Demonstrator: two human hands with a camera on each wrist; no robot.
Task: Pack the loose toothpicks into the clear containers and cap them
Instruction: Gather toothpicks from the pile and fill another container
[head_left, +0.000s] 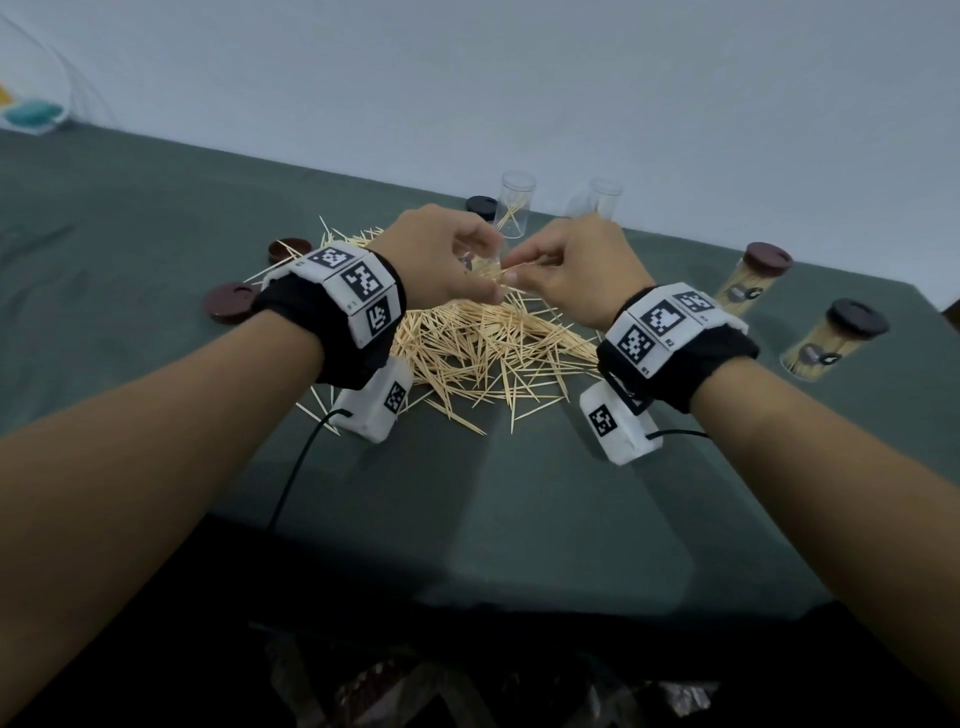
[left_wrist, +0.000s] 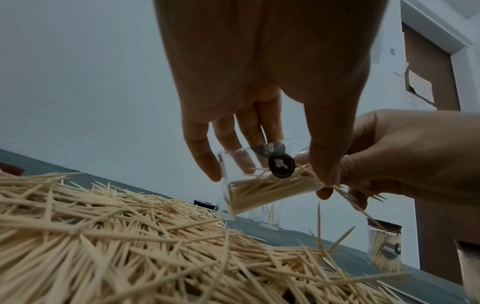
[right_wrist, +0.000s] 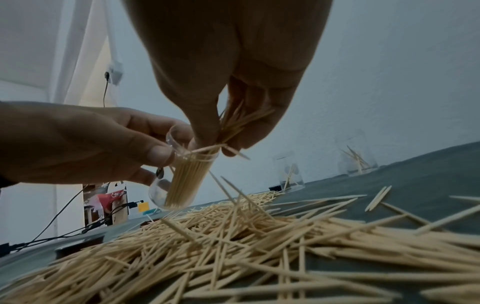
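Nearest me are my two forearms, then the pile of loose toothpicks spread on the green bench. Over the pile my left hand grips a clear tube, fingers curled round its wall, tilted with its mouth toward my right. It is already well filled. My right hand pinches a small bundle at that mouth, fingers narrow on the sticks.

The risks I see: several sticks in the bundle splay crosswise over the rim, so I judge they may catch there and drop back onto the pile. With the tube tilted this far, packed sticks could also slide out if I tip it further. A tight fill may leave ends standing proud, and the cap would not seat.

Two near-empty tubes stand behind, two capped full ones to my right, and loose caps to my left.
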